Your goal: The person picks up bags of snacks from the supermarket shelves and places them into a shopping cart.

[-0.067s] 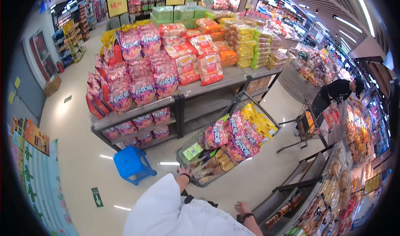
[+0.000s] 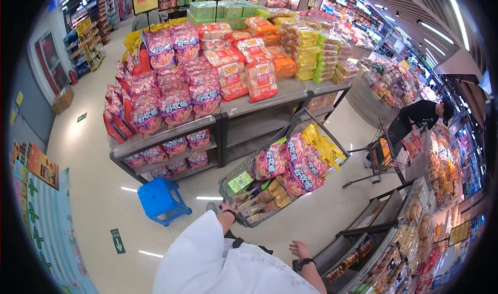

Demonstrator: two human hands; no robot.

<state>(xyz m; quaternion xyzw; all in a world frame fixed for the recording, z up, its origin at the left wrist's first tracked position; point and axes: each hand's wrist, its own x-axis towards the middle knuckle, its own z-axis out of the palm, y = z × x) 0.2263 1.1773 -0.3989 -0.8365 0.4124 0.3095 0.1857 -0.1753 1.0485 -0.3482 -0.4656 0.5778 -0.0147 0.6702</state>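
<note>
A long wire shopping cart [image 2: 262, 220] stands in front of me. Pink bags of snacks [image 2: 298, 175], yellow bags [image 2: 324, 149], a small green box [image 2: 239, 182] and brown packages [image 2: 267, 198] fill it. At the cart's near left corner is my left hand [image 2: 228, 207], its fingers spread against or just beside the wire rim; whether they touch it I cannot tell. My right hand [image 2: 300, 250] hangs open with nothing in it, between the cart and the low shelf on the right.
A blue plastic stool [image 2: 162, 199] stands left of the cart. Behind runs a grey display shelf [image 2: 259, 110] stacked with pink snack bags [image 2: 175, 105] and red packs [image 2: 232, 81]. At the right, a person in black [image 2: 417, 115] leans by another cart [image 2: 386, 154]; shelves of packaged food [image 2: 404, 242] line that side.
My right hand has risen slightly, its fingers more spread. The left hand stays by the cart corner. The view has shifted a little, and the tip of a shoe now shows beside the stool.
</note>
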